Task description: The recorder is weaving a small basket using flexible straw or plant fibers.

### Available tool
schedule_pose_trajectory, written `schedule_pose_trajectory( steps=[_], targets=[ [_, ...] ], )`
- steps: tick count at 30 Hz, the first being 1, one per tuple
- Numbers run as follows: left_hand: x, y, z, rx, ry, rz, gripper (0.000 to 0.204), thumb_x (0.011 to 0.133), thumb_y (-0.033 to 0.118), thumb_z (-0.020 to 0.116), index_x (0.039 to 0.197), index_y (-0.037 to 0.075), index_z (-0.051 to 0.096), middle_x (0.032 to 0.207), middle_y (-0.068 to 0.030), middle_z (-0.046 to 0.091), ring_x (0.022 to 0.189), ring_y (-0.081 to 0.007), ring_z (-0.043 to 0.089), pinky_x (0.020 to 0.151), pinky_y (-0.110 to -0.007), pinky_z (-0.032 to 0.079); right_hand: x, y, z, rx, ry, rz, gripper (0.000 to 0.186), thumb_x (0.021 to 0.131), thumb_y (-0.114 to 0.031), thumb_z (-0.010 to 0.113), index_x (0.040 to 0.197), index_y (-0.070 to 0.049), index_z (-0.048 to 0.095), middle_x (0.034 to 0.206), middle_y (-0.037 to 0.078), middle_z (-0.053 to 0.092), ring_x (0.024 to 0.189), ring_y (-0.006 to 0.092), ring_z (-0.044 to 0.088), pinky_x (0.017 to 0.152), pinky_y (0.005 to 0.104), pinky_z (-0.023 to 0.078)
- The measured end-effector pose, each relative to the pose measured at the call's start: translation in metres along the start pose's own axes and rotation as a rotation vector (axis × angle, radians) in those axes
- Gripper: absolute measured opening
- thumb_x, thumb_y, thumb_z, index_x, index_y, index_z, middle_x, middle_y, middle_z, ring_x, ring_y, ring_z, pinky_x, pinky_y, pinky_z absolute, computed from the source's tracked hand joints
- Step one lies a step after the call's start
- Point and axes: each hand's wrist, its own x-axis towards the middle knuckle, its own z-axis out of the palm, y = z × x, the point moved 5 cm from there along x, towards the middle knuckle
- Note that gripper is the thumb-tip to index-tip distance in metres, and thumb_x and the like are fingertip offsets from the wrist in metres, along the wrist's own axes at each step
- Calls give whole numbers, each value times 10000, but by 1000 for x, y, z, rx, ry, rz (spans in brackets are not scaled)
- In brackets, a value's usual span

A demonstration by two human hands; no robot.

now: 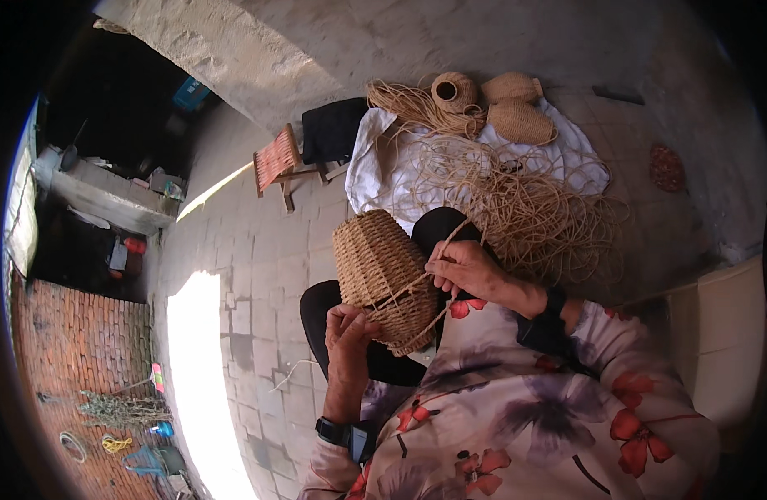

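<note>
A woven basket of tan twisted cord lies tilted on my lap between my dark-clad knees. My left hand grips its lower left part, fingers bent against the weave. At the basket's right side my right hand pinches a strand of tan cord, which loops up from my fingers and down across the weave. A dark gap runs across the weave near my left fingertips. Beyond my knees, a loose heap of cord spreads over a white cloth and onto the floor.
Woven vessels and a cord bundle sit on the cloth's far end. A folding stool and a black item stand near the wall. A brick wall with hanging coils is at left, beside sunlit paving.
</note>
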Motion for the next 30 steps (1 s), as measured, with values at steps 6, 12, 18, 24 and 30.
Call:
schedule_pose_trajectory(
  steps=[6,12,18,24,30],
  targets=[
    [3,-1,-11,-113,61,0,174,885,63,567,1019,113,468,894,-54,611,735,-129,600,687,-269,491,-4,1,8,-20,-45,61,174,892,-181,589,883,-7,583,672,42,596,548,83,571,444,215,473],
    [-2,-12,-20,-204,143,34,156,902,77,554,1004,134,450,906,-47,613,744,-135,608,693,-263,496,-1,10,10,435,-28,54,182,892,-194,621,955,-30,573,795,62,620,650,100,599,548,233,514],
    [-8,-7,-14,-273,118,162,136,920,92,538,1007,128,440,916,-43,603,769,-139,611,726,-262,496,4,-16,-9,656,72,-15,184,905,-184,603,998,-30,568,882,60,628,770,124,614,685,264,525],
    [-10,-8,-4,-165,127,166,86,945,139,502,1007,116,447,928,-54,585,775,-132,607,735,-280,496,6,-22,-29,629,113,-49,182,910,-182,594,1024,-40,581,890,50,627,785,119,601,719,276,509],
    [-6,-19,-23,-218,104,14,65,941,170,494,975,127,459,883,-34,593,750,-145,609,694,-289,505,-4,-24,-23,689,16,0,151,910,-178,592,972,-42,577,890,67,630,793,136,611,709,275,506]
  ],
)
